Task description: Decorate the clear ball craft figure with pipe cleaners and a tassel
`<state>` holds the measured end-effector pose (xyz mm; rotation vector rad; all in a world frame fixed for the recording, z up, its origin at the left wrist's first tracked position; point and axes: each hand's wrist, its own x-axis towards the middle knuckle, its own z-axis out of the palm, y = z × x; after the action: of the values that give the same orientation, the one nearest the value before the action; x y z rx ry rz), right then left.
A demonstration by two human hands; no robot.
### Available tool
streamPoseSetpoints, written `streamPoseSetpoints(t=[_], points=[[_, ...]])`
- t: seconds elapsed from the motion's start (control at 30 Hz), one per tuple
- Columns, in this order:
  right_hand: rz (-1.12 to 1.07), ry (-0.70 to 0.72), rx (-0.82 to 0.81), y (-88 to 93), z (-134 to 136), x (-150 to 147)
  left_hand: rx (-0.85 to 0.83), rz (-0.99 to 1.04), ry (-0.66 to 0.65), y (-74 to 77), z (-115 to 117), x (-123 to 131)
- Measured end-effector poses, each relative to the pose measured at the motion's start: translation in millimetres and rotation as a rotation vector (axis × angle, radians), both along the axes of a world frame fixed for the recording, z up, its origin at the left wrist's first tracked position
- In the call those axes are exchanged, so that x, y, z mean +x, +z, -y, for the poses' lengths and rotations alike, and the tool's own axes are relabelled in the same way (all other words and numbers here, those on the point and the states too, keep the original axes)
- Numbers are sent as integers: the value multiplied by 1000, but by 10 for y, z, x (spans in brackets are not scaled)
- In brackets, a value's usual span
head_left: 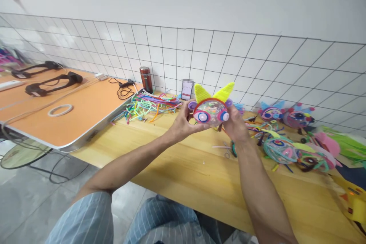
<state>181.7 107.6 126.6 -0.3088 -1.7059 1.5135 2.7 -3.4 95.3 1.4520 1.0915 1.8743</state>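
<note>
Both my hands hold up a round clear craft ball [211, 111] above the wooden table [200, 175]. It has two yellow pipe-cleaner ears, a red rim, purple side knobs and pink and blue coiled eyes. My left hand [183, 124] grips its left side with fingers curled. My right hand [236, 124] grips its right side, thumb near an eye.
A heap of coloured pipe cleaners [148, 106] lies at the back left, with a red flask [146, 79] and a phone [187, 89] by the grid wall. Finished craft figures [286, 116] crowd the right. Scissors [228, 149] lie below my right hand. An orange table [71, 110] stands at the left.
</note>
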Motion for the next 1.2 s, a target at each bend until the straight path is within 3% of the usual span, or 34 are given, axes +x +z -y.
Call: streamPoseSetpoints(t=[0.3,0.57,0.77,0.97,1.2], points=[[98,-50,-122,-355,-104,-156,-120,163,-273,-204,-182,-444],[227,-65,-227,-584,-236,-253,-182,191,-310,-605,-401,-944],[298,-156,-186,-681,-308,-264,-206,152,-260,-698,-492,-1182],[335,-218,-100,-766,-336,-294,-177,118,-282,-759,-715,-1215],[427,-142,-113,-945,-459,-266,-271,151,-343,-976,-929,-995]])
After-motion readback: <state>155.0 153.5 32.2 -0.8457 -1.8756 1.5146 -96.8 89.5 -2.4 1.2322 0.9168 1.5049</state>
